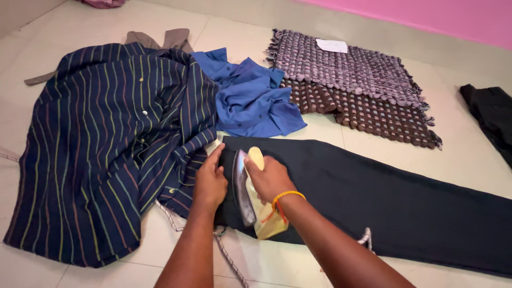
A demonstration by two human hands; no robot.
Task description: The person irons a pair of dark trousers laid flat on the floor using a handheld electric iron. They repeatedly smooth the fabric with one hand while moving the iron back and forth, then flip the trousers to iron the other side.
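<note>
Black trousers (384, 192) lie flat on the tiled floor, stretching from the centre to the right. My right hand (269, 178) grips the pale yellow handle of a clothes iron (250, 197), which stands tipped on its side at the waist end of the trousers, its metal plate facing left. A yellow bead bracelet circles that wrist. My left hand (209, 181) rests flat, fingers apart, on the waist edge of the trousers right beside the iron's plate. The iron's braided cord (226, 256) trails toward me across the floor.
A navy shirt with thin coloured stripes (106, 144) is spread at the left, a crumpled blue shirt (250, 96) behind it. Two woven mats (352, 80) lie at the back, a white paper on one. Dark cloth (493, 117) sits at the right edge.
</note>
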